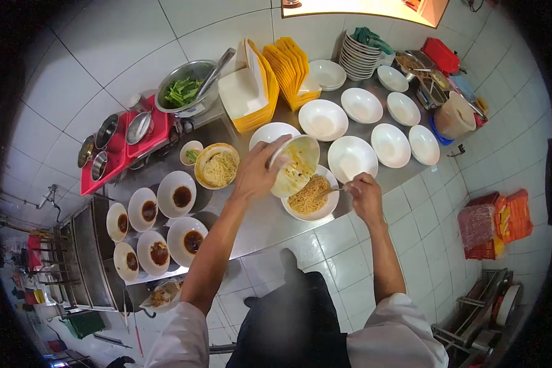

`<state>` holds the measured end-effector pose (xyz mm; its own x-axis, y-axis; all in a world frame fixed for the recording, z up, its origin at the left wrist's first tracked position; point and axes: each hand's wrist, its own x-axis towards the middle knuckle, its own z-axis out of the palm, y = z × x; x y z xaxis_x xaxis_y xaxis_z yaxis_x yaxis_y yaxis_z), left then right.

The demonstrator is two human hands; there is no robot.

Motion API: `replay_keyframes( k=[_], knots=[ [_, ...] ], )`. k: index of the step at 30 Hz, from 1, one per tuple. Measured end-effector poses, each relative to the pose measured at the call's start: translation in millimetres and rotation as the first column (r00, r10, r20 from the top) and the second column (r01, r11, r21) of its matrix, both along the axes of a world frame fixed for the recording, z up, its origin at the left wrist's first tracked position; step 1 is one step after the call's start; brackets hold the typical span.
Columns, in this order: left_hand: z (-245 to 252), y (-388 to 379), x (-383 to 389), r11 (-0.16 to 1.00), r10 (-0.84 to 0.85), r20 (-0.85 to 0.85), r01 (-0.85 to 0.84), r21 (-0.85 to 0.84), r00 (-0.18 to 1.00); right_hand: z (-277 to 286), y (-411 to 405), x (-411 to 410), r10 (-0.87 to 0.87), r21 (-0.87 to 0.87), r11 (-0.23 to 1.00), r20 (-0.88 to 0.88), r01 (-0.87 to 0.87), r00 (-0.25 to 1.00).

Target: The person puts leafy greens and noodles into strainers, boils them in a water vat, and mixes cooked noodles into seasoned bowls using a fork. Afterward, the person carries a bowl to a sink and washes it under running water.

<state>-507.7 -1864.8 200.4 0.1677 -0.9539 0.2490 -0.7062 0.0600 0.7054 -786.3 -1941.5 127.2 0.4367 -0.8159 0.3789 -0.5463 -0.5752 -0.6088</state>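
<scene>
My left hand [260, 170] grips a pale bowl [299, 161] by its rim and holds it tilted; sauce stains streak its inside. Under it stands a white bowl [313, 216] with brown sauced noodles [308, 198]. In my right hand [364, 191] is a utensil [335, 190], its working end in those noodles. Left of the left hand, a yellow-rimmed bowl [205, 146] contains plain noodles [220, 169]. Beside it is a small cup [192, 152] of cut greens. Just above my right hand sits a bare white bowl [352, 158].
Several bowls with dark sauce [181, 196] stand on the left. Behind are a metal bowl of greens [184, 92], yellow takeaway boxes [287, 69] and stacked plates [359, 57]. More white bowls [391, 145] fill the right side. The steel counter [257, 225] ends before me.
</scene>
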Motion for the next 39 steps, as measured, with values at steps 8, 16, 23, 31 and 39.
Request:
replay_keyframes(
  k=[8,16,23,31,39],
  knots=[
    [-42.1,60.4,25.6,0.947,0.243,-0.504,-0.316,-0.063,0.829,-9.0,-3.1,39.3,-0.013,-0.093,0.996,-0.025,0.011,1.0],
    [-114.9,184.2,-35.1,0.803,0.398,-0.896,-0.548,0.235,0.198,-17.3,-20.6,35.9,-0.071,0.025,0.997,-0.024,0.072,0.997],
    [-139.0,189.7,-66.3,0.529,0.539,-0.839,-0.749,0.399,-0.066,12.0,-19.6,43.3,-0.029,-0.074,0.997,-0.091,0.022,0.995],
    [-132.3,191.2,-49.6,0.589,0.52,-0.854,-0.734,0.338,0.024,27.7,-13.0,42.4,0.041,-0.066,0.996,-0.25,-0.06,0.967],
    [-83.0,175.1,-4.6,0.626,0.743,-0.345,-0.778,0.053,0.574,34.7,-16.8,215.3,0.315,0.001,0.949,0.033,-0.315,0.949]
  ],
)
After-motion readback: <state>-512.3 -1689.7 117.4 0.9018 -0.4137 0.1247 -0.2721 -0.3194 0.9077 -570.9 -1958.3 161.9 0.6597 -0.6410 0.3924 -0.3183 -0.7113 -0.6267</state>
